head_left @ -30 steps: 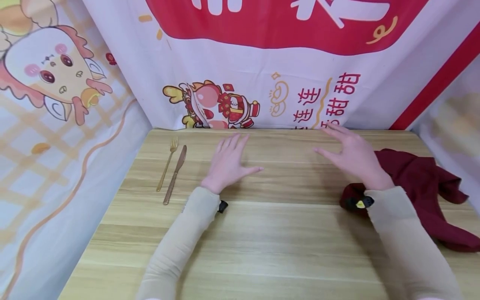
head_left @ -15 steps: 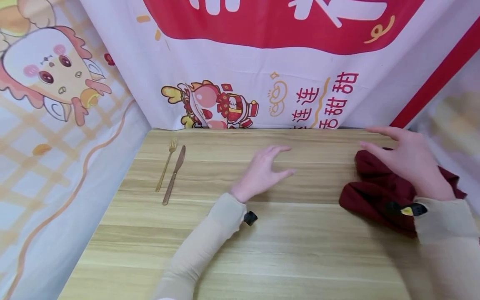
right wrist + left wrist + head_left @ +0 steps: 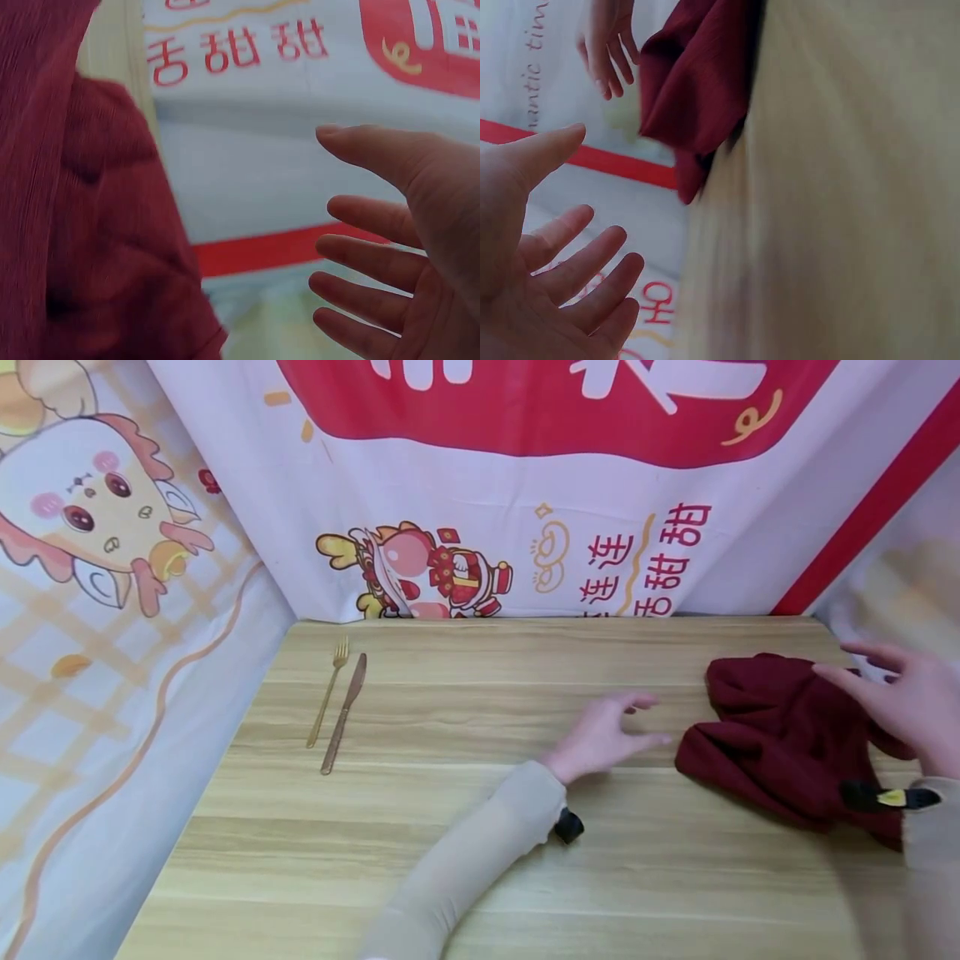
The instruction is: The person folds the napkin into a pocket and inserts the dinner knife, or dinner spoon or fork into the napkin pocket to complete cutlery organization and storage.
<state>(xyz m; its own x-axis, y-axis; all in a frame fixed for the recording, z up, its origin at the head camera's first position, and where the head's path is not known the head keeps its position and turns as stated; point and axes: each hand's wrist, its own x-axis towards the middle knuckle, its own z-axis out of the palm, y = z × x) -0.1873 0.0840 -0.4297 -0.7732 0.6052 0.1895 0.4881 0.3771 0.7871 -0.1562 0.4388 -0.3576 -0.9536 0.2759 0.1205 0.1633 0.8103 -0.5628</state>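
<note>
- Left hand (image 3: 603, 739): thumb and fingers wide, holding nothing, near the cloth's left edge.
- Right hand (image 3: 918, 710): also spread and bare, at the cloth's right side.
- Cloth (image 3: 787, 735): dark red, crumpled on the table's (image 3: 465, 668) right side. Both hands seem to be reaching for it; gripping it would call for lowering and closing the fingers.
- Knife (image 3: 345, 714) and fork (image 3: 327, 697): side by side, left, untouched.
- Backdrop (image 3: 480, 485): red "连连" and "甜甜"; the left wrist view shows "antic tim", cut off.

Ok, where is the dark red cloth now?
In the head view, the dark red cloth lies crumpled on the right side of the table, between the left hand and the right hand.
</note>
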